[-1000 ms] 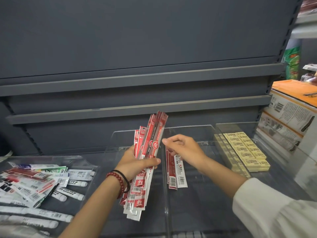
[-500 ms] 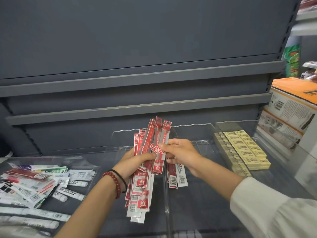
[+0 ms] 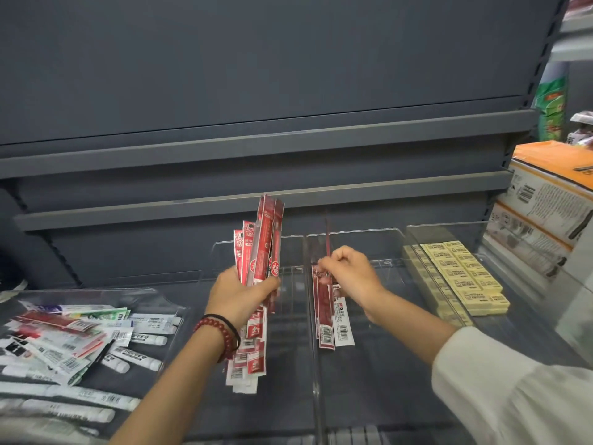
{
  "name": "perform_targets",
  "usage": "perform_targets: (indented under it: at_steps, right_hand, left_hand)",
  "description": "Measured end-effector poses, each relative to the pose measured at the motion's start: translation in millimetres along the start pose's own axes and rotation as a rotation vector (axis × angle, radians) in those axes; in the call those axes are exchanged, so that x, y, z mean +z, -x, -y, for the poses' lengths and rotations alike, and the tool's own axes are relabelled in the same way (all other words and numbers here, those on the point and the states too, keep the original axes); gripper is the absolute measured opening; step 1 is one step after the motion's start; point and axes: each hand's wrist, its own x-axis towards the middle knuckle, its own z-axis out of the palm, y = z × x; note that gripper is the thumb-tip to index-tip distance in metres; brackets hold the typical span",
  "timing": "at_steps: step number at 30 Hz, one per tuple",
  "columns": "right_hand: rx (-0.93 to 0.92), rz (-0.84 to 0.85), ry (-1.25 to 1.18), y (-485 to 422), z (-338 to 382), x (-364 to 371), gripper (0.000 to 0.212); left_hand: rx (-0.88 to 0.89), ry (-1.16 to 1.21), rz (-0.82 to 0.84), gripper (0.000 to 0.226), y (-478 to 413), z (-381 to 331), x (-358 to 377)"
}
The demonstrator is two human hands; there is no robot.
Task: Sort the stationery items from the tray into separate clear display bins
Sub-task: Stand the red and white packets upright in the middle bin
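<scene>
My left hand grips a bundle of red refill packets, held upright over the left clear bin. My right hand pinches one thin red packet, seen edge-on and blurred, above the middle clear bin. A few red and white packets lie flat in that middle bin under my right hand. The clear tray at the left holds several mixed packets and white tubes.
A third clear bin at the right holds rows of yellow erasers. Stacked cardboard boxes stand at the far right. Dark grey shelf panels rise behind the bins.
My right hand took one red packet out of the bundle and carried it right, over the middle bin. My left hand raised the bundle slightly.
</scene>
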Motion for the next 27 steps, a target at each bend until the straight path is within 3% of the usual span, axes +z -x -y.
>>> perform_targets:
  at_steps: [3, 6, 10, 15, 19, 23, 27]
  right_hand:
    - [-0.054, 0.024, 0.280, -1.1, -10.7, -3.8, 0.024]
    - [-0.025, 0.086, 0.467, -1.8, -23.1, -6.0, 0.019]
    - [0.053, 0.150, 0.550, -1.9, -33.0, -3.7, 0.020]
    - [-0.006, 0.186, 0.600, -4.8, -33.3, -5.0, 0.007]
    - [-0.119, 0.139, 0.456, -0.7, -26.5, -3.5, 0.024]
    - [-0.190, 0.088, 0.252, 1.3, -18.2, -0.2, 0.028]
    - [-0.187, 0.170, 0.107, 7.0, -8.4, 1.2, 0.030]
  left_hand:
    - [0.142, -0.137, -0.037, 0.012, 0.6, 1.1, -0.8]
    - [0.175, -0.160, -0.002, 0.014, 0.2, 0.7, 0.4]
    - [0.148, -0.140, 0.061, 0.015, -1.1, 2.0, 3.1]
    - [0.030, 0.018, 0.139, 0.016, 0.3, 0.5, 6.5]
    - [0.060, -0.088, 0.150, 0.011, 0.4, 1.3, 8.3]
    - [0.071, -0.153, 0.193, 0.014, -0.7, 5.6, 8.8]
    - [0.098, -0.162, 0.215, 0.023, -1.7, 7.0, 8.7]
